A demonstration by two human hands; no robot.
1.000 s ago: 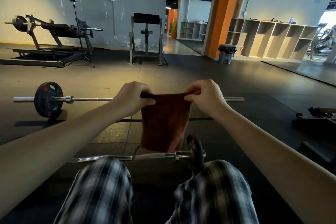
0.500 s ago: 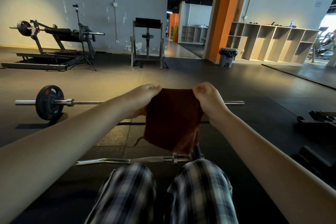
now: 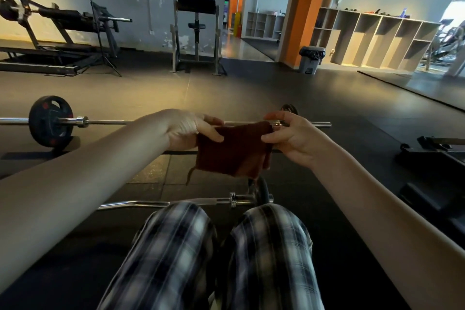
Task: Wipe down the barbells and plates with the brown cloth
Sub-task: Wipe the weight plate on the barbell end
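My left hand [image 3: 186,128] pinches the left edge of the brown cloth [image 3: 234,151] between thumb and fingers. My right hand [image 3: 289,136] pinches its right edge, so the cloth hangs folded in the air between them. Behind it the long barbell [image 3: 108,122] lies across the floor [image 3: 226,88], a black plate [image 3: 49,121] near its left end. The curled bar [image 3: 141,204] lies just past my checked trousers [image 3: 176,246].

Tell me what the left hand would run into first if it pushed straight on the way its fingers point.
The left hand points rightward and pinches the brown cloth. Pushing on would bunch it against the right hand, which grips the opposite edge. That is probable only, since depth is hard to judge.
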